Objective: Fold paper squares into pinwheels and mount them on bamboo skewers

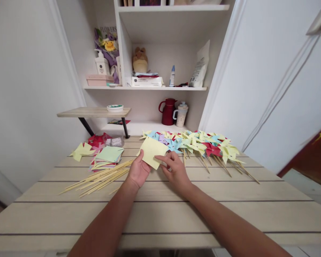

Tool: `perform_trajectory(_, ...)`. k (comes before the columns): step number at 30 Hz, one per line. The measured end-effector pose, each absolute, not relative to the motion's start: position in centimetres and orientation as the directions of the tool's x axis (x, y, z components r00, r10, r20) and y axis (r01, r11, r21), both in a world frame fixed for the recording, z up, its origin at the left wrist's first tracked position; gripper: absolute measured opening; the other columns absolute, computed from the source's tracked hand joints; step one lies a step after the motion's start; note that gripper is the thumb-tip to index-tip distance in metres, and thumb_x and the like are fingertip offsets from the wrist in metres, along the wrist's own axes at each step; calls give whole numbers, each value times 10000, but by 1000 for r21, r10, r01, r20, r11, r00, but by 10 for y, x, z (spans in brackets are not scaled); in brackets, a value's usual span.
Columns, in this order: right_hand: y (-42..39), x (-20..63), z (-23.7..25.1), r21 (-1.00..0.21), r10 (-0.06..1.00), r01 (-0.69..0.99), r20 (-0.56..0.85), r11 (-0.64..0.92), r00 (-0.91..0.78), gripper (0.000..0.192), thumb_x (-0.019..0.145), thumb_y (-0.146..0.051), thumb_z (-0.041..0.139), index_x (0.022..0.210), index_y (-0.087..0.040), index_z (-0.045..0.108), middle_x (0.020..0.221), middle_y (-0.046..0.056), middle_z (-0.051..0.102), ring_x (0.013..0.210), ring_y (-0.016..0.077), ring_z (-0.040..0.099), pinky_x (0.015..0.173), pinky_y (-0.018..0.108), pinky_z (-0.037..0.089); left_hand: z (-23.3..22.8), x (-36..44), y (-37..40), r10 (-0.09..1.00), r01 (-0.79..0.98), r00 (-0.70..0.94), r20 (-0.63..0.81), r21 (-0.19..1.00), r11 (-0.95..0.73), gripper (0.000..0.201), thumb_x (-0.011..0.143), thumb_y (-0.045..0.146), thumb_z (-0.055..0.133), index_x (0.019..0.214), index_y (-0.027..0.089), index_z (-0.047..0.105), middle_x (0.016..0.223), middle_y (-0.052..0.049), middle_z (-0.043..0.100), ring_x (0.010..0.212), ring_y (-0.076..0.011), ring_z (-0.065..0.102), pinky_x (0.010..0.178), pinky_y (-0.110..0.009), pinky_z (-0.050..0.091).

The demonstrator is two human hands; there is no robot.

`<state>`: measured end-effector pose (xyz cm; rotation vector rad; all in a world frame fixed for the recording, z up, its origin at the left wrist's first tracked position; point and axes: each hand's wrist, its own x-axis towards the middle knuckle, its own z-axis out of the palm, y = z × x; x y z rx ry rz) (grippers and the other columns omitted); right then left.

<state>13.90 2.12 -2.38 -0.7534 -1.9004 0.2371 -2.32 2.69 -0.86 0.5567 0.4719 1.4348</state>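
A square sheet of pale yellow paper (151, 151) is held up between my hands, tilted, above the middle of the table. My left hand (139, 172) grips its lower left edge, thumb on the front face and fingers behind. At its lower right side is my right hand (175, 171), index finger laid on the face and the other fingers curled at the edge. Left of my left hand lie a stack of coloured paper squares (109, 155) and a loose bundle of thin wooden sticks (104, 178). Finished paper pinwheels on sticks (195, 142) are heaped beyond my right hand.
A lone yellow pinwheel (81, 151), red paper pieces (98, 140) and a clear box (115, 141) sit at the table's far left. A small raised shelf (93, 112) overhangs there. Behind stand a red jug (168, 111) and a lidded cup (181, 115).
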Motion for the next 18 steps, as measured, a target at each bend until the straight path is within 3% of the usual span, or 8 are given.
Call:
perform_trajectory(12,18,139,-15,-589,658,321,732,741,-176,93,868,-253,649,884,-266,739,794,26,511,709,177,513,641,320,446,-9,-22,27,996,-768,87,34,639,45,441,924,409,561,1266,138,629,1286,-107,667,1277,-234,557,1075,-348,451)
perform_trajectory(18,23,140,-14,-673,721,297,687,678,-89,91,846,-282,676,797,-231,734,761,29,556,724,184,538,655,320,444,-8,-19,25,998,-735,61,7,676,41,398,926,392,569,1235,153,645,1315,-103,650,1252,-233,578,1011,-336,496)
